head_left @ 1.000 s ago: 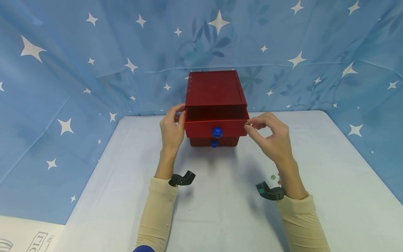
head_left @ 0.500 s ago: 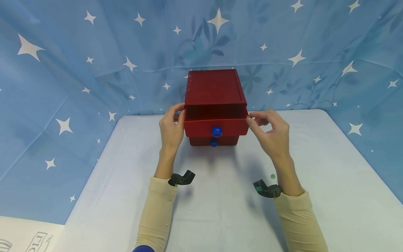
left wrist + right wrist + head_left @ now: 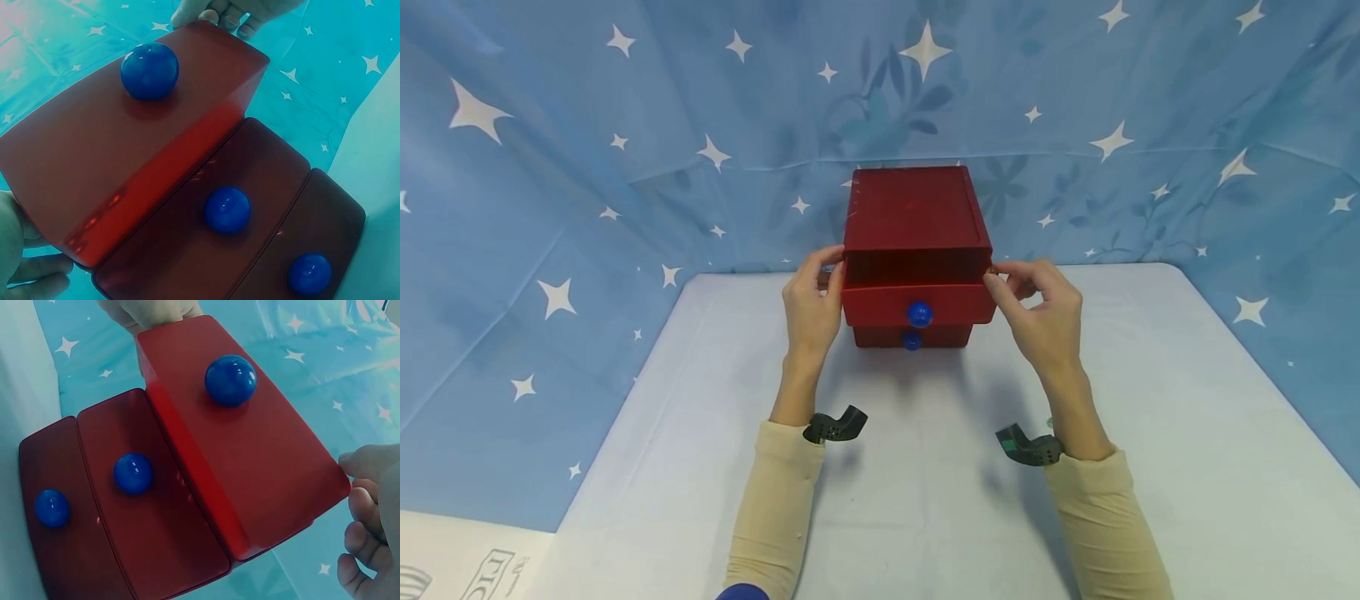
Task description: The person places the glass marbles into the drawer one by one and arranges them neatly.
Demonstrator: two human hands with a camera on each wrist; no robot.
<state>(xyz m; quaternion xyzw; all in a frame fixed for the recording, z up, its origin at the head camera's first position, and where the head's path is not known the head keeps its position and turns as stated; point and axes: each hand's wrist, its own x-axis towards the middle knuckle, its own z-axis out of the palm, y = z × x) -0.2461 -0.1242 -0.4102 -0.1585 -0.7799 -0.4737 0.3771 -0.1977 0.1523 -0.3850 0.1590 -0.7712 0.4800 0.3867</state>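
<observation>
A red cabinet point(image 3: 917, 208) with three drawers stands at the back of the table. Its top drawer point(image 3: 880, 307) is pulled out, with a blue knob point(image 3: 920, 314) on the front. My left hand point(image 3: 811, 308) grips the left side by the open drawer, thumb and forefinger at the edge. At the drawer's right rim, my right hand point(image 3: 1047, 310) pinches a small brown-gold thing point(image 3: 993, 269) between thumb and forefinger; its kind I cannot tell. In the right wrist view the right thumb point(image 3: 362, 464) lies right at the drawer's corner. The knobs of the lower drawers point(image 3: 228, 210) also show.
Starry blue cloth point(image 3: 737, 167) hangs behind and beside the white table point(image 3: 910, 483). A small green disc point(image 3: 1050, 422) lies on the table, partly hidden by my right wrist. A printed pale sheet point(image 3: 467, 554) is at the lower left.
My right hand has moved up along the drawer's right edge from the front corner to the rim, and its forearm has shifted left. My left hand has stayed in place.
</observation>
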